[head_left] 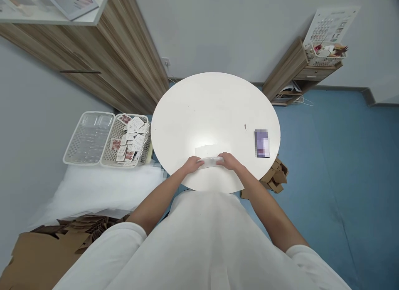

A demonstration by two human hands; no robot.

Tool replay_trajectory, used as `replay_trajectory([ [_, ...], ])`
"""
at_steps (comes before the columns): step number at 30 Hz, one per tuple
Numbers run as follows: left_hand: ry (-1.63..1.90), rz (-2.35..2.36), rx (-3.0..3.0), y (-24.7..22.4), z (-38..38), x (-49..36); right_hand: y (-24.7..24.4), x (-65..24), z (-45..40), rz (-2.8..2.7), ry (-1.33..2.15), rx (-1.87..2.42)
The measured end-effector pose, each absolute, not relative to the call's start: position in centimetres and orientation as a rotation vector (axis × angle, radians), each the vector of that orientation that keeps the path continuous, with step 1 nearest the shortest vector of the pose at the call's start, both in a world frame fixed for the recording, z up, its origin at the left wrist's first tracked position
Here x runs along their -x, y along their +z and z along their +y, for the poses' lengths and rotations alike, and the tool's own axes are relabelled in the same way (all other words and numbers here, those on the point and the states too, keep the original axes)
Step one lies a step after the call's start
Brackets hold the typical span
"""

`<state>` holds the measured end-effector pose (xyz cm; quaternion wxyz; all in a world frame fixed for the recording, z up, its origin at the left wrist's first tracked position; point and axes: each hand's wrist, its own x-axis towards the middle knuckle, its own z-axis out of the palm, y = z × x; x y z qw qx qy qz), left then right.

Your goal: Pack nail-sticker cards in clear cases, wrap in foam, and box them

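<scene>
Near the front edge of the round white table (215,102), both hands grip a whitish, translucent rolled bundle (209,161). My left hand (192,164) is closed round its left end, thumb along the near side. At the opposite end, my right hand (228,161) has its fingers wrapped over the bundle. A thin pale sheet (206,149) lies flat just beyond the bundle; whether the two are joined I cannot tell. What is inside the bundle, if anything, is hidden.
A pixelated purple object (262,143) lies on the table's right. Left stand a white basket with printed cards (132,138), a basket with clear plastic pieces (90,138), and stacked white sheets (106,186). Cardboard pieces (46,256) sit below; brown boxes (276,175) rest on the floor.
</scene>
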<state>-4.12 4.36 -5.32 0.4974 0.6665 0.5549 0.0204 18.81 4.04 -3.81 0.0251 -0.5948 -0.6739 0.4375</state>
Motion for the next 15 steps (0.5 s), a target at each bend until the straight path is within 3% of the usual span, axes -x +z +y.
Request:
replay_trajectory([
  [11, -0.027, 1.695, -1.662, -6.2, 4.0, 4.3, -5.2, -18.8, 5.6, -1.966, 1.312, 1.982],
  [15, 0.151, 1.823, -1.865, -5.2, 3.0, 3.7, -5.6, -18.6, 5.5, -1.924, 1.299, 2.003],
])
